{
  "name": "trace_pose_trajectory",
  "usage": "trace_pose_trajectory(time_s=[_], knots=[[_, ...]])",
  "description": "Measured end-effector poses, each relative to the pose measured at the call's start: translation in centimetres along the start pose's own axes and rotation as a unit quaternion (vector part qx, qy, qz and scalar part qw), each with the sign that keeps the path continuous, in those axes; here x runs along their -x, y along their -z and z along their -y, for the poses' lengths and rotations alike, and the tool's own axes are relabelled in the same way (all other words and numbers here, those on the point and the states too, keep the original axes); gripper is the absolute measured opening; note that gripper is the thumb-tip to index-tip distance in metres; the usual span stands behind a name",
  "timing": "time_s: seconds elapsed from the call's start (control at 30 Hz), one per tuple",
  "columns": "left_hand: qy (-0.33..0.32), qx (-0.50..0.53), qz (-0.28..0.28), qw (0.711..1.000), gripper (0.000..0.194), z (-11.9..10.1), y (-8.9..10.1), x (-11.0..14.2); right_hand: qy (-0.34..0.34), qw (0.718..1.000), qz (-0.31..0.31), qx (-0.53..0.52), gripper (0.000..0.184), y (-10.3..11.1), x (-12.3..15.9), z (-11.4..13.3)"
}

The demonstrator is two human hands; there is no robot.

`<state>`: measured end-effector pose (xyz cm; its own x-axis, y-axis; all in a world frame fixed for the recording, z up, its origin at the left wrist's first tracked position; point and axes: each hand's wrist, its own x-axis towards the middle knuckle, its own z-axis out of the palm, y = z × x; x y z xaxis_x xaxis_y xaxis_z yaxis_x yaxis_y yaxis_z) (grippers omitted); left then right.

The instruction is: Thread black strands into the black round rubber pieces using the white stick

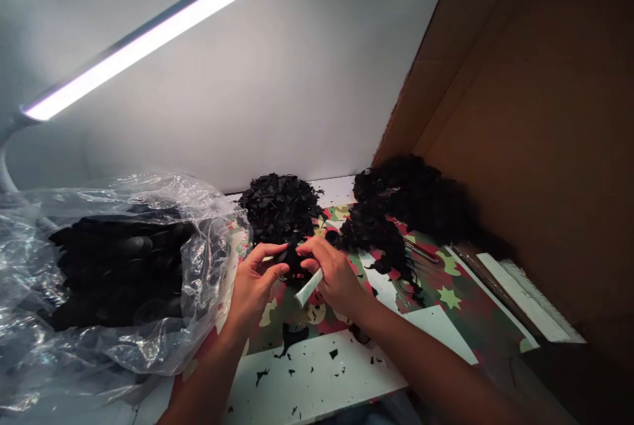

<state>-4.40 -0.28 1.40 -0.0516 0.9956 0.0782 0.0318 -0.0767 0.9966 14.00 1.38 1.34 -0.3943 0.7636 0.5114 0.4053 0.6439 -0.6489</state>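
Between the thumb and fingers of my left hand (251, 285) is a small black piece (281, 257), rounded at its edge. My right hand (337, 278) is closed round a tool with a flat white handle (309, 289); its working end is hidden by the fingers and the dark material. The fingertips of both hands meet at the black piece. Right behind them rises a heap of thin black scraps (280, 204). To the left, an open clear plastic bag (205, 280) holds many black discs (123, 260).
More black material (416, 200) is piled at the back right against a cardboard wall (535, 115). Black crumbs lie on the white board (317, 379) in front. A slim tool (423, 252) and white strips (529, 299) lie to the right. A lit lamp (153, 35) hangs above.
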Motion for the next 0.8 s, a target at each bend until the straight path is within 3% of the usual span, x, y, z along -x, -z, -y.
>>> trace_pose_trajectory(time_s=[0.13,0.3,0.43,0.57,0.7,0.8], knots=[[-0.044,-0.036,0.056,0.997,0.020,-0.1,0.1,0.2,0.019,0.995,0.078,0.057,0.030,0.5,-0.5,-0.7],[-0.049,-0.102,0.061,0.992,0.033,-0.6,0.1,0.5,0.033,0.965,0.163,0.204,0.006,-0.2,-0.8,-1.8],[-0.086,-0.146,0.087,0.982,0.041,-1.5,0.3,-0.1,0.064,0.967,0.171,0.177,0.015,-0.2,-1.7,-2.1],[-0.070,-0.172,0.114,0.976,0.030,-1.8,0.4,-1.5,0.075,0.977,0.169,0.108,0.020,0.3,-3.0,-2.9],[-0.008,-0.074,0.106,0.992,0.016,-1.0,0.0,-2.9,0.108,0.974,0.175,0.093,0.026,0.6,-3.9,-4.1],[0.005,-0.004,0.070,0.998,0.009,0.1,-0.8,-3.3,0.130,0.974,0.156,0.096,0.033,0.4,-3.9,-4.3]])
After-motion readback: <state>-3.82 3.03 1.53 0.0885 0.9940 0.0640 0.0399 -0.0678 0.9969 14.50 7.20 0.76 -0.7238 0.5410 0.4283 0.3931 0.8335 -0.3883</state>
